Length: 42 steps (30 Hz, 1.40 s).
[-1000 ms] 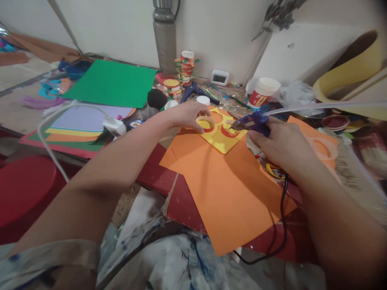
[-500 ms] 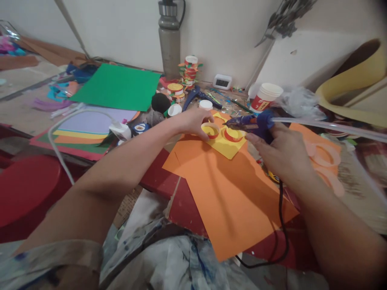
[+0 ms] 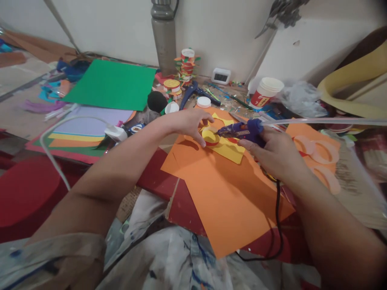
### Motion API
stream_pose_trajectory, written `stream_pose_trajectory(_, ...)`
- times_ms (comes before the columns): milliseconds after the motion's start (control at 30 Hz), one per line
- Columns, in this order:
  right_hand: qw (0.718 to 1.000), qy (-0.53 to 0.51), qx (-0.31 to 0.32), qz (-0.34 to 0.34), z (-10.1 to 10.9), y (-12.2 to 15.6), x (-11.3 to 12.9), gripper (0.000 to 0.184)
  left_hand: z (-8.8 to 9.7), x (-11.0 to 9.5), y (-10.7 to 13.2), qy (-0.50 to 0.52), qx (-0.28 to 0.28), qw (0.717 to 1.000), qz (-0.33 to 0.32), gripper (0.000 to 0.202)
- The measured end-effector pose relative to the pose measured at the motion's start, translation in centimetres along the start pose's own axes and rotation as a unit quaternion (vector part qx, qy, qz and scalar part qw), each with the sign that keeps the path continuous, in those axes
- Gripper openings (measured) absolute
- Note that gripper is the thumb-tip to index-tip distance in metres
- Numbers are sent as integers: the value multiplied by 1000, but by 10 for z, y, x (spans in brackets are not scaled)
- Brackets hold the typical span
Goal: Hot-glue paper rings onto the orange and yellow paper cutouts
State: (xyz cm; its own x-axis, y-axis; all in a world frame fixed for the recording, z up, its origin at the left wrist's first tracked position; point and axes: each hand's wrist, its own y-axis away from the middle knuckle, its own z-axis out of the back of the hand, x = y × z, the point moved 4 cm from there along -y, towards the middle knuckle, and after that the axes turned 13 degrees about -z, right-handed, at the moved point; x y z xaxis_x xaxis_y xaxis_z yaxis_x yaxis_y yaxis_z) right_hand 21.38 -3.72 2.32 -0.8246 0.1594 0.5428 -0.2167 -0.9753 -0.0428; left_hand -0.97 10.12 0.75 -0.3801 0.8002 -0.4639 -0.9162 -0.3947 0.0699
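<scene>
My right hand (image 3: 276,155) grips a purple glue gun (image 3: 242,131) with a clear glue stick (image 3: 326,121) sticking out behind it and a black cord (image 3: 276,225) hanging down. Its nozzle points left at a small red-and-yellow paper ring (image 3: 211,137). My left hand (image 3: 189,121) pinches that ring with fingertips, holding it on a yellow paper piece (image 3: 228,149). The yellow piece lies on a large orange sheet (image 3: 229,193) over the red table edge (image 3: 154,173).
A green sheet (image 3: 113,84) and stacked coloured sheets (image 3: 78,135) lie at left. A grey bottle (image 3: 165,38), a stack of decorated rings (image 3: 186,64), a paper cup (image 3: 266,92), a white clock (image 3: 220,75) and orange cut-outs (image 3: 317,155) crowd the back and right.
The glue gun has moved left, from the right-hand ring to the ring under my left hand. My left hand stays on that ring.
</scene>
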Motion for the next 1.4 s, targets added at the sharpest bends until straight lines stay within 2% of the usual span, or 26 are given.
stream_pose_trajectory(200, 1000, -15, 5, 10, -7, 1, -2, 39, -7, 6, -3, -1, -8, 999, -50, 102)
stream_pose_trajectory(400, 1000, 17, -1, 13, -15, -4, -9, 35, -21, 11, -9, -28, -15, 997, -73, 108)
stream_pose_trajectory(667, 1000, -6, 27, 0, -4, -6, -11, 38, -25, 15, -14, -18, -42, 996, -71, 94)
stream_pose_trajectory(833, 999, 25, 24, 13, 0, -7, -8, 33, -30, 5, -18, -32, -64, 997, -26, 101)
stream_pose_trajectory(1000, 998, 58, -2, 4, 6, -9, -8, 29, -45, -23, -20, -19, -126, 991, 32, 97)
stream_pose_trajectory(1133, 998, 63, 2, 6, 10, -11, -11, 27, -53, -42, -17, -31, -137, 990, 32, 108)
stream_pose_trajectory(1300, 998, 48, 27, -6, 13, -9, -9, 22, -50, -37, -15, 10, -106, 994, 14, 102)
stream_pose_trajectory(1400, 999, 39, 37, -8, 15, -8, -7, 21, -45, -29, -13, 22, -117, 993, 12, 97)
